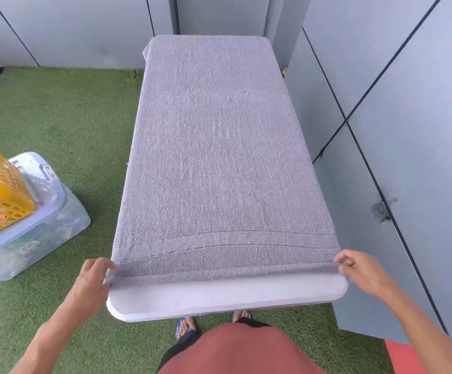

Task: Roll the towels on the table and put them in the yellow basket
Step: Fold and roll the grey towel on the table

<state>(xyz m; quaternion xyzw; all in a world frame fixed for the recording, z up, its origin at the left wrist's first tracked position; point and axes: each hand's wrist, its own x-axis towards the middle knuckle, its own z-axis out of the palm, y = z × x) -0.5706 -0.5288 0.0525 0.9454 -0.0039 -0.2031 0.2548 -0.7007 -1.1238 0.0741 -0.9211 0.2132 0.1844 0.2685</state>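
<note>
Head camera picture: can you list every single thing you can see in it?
towel: one, grey, spread flat over the table
table: one, white, near edge bare
yellow basket: one, yellow, far left, standing on the plastic box
plastic box: one, clear with a pale blue lid, on the grass at left
grass mat: one, green, covering the floor
wall panels: several, grey, behind and at right
feet: two, in sandals, under the table edge
left hand: one, fingers pinching the towel's near left corner
right hand: one, fingers pinching the near right corner
</note>
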